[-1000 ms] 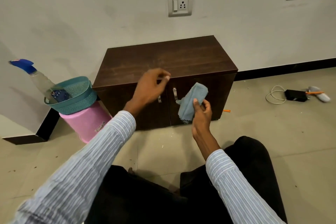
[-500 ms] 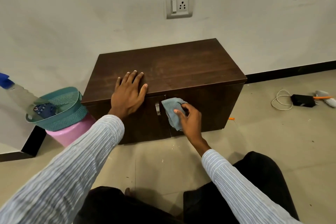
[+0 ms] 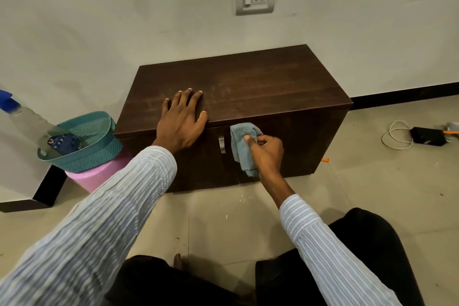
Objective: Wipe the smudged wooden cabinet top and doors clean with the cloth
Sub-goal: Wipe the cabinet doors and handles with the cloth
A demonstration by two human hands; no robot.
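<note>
A low dark wooden cabinet [image 3: 260, 84] stands against the wall, its top streaked with pale smudges. My left hand [image 3: 181, 122] lies flat, fingers spread, on the front left of the top. My right hand [image 3: 267, 151] grips a light blue cloth [image 3: 242, 146] and presses it against the upper part of the right door [image 3: 298, 146], just right of the metal handle [image 3: 221, 144] on the left door. The cloth hides the right door's handle.
A teal basket [image 3: 84, 141] holding a dark phone-like object and a spray bottle [image 3: 22, 117] rests on a pink bin [image 3: 99, 174] left of the cabinet. A black adapter [image 3: 426, 135] with white cable lies on the floor at right. My knees fill the bottom.
My left hand came down flat on the cabinet top. My right hand brought the cloth from mid-air onto the right door front. The view has moved closer to the cabinet.
</note>
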